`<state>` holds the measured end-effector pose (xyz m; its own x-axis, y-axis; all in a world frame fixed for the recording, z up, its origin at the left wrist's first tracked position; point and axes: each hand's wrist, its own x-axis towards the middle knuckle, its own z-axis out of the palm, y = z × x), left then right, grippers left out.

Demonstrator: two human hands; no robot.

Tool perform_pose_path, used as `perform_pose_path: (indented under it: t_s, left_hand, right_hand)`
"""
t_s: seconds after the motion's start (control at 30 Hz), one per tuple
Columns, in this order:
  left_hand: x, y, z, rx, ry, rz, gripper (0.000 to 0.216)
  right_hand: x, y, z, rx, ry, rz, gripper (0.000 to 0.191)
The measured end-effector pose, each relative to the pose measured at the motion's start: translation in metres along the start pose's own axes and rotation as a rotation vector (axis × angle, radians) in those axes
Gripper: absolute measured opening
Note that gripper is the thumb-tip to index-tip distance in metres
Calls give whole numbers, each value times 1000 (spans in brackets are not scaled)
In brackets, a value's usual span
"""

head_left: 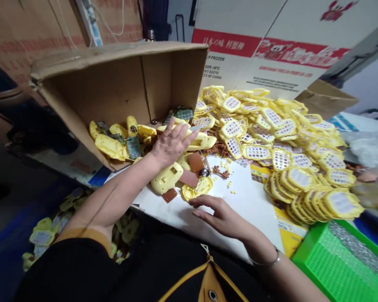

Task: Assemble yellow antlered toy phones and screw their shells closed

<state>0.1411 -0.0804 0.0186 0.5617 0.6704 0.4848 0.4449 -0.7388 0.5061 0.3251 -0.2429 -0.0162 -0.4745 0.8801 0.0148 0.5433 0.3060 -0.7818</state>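
Note:
My left hand (171,144) lies flat with its fingers stretched out over yellow plastic shells (201,140) at the mouth of a tipped cardboard box (113,84). It touches the shells but is not closed round any. My right hand (222,216) hovers low over the white tabletop (239,184), thumb and fingers apart and empty. Its fingertips are beside an open yellow shell half (197,188). Around that lie a closed-looking yellow shell (166,178), brown circuit boards (189,178) and a small round speaker (204,172) on wires.
A heap of yellow keypad panels (264,121) covers the back right, with stacked panels (327,203) in front. A green basket (337,260) of small silvery parts stands at lower right. Brown pieces (221,172) and tiny yellow bits lie mid-table. More shells (44,233) fill a container below left.

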Motion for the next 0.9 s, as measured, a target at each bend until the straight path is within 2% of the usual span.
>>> perform_pose_path:
  t_s: [0.13, 0.27, 0.57, 0.67, 0.77, 0.9]
  left_hand:
    - [14, -10, -17, 183, 28, 32, 74]
    - [26, -13, -39, 337, -68, -1, 91]
    - [41, 1, -82, 811, -211, 9, 97]
    - [48, 4, -97, 826, -147, 67, 101]
    - [55, 5, -110, 766, -17, 120, 107]
    - [54, 2, -116, 638, 218, 99, 112]
  right_hand:
    - [-1, 13, -5, 79, 52, 50, 29]
    - [3, 21, -10, 156, 94, 53, 31]
    - [11, 21, -16, 253, 52, 79, 31]
    - [21, 21, -24, 242, 73, 33, 30]
    - [42, 19, -35, 149, 169, -17, 25]
    - [82, 16, -53, -195, 380, -28, 22]
